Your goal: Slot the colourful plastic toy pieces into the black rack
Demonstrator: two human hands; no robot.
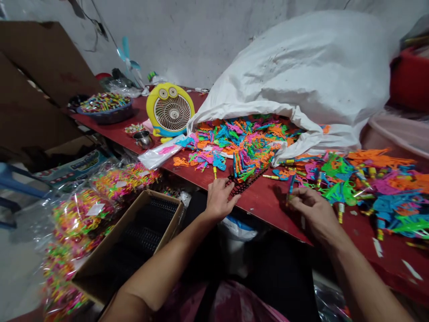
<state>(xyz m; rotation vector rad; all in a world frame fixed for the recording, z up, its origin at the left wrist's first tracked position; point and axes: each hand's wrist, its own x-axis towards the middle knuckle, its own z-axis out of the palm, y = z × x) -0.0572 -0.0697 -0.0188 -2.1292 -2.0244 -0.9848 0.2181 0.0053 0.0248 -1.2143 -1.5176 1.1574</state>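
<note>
While your left hand (pixel 219 199) rests spread on the black ridged strip (pixel 241 183) at the table (pixel 261 201) edge, your right hand (pixel 310 208) pinches a small plastic toy piece (pixel 290 188) beside the loose pile (pixel 368 183). Expect it light, thin, rather brittle; grip its stem, not the prongs.

The table (pixel 258 201) is dark red. At twelve o'clock, a white sack (pixel 301 76) spills plastic pieces (pixel 241 138) in orange, blue, pink and green. At ten o'clock stands a yellow fan (pixel 170 109) with a white grille and blue base. At eight o'clock, a brown cardboard box (pixel 134 241) holds black ribbed strips.
</note>
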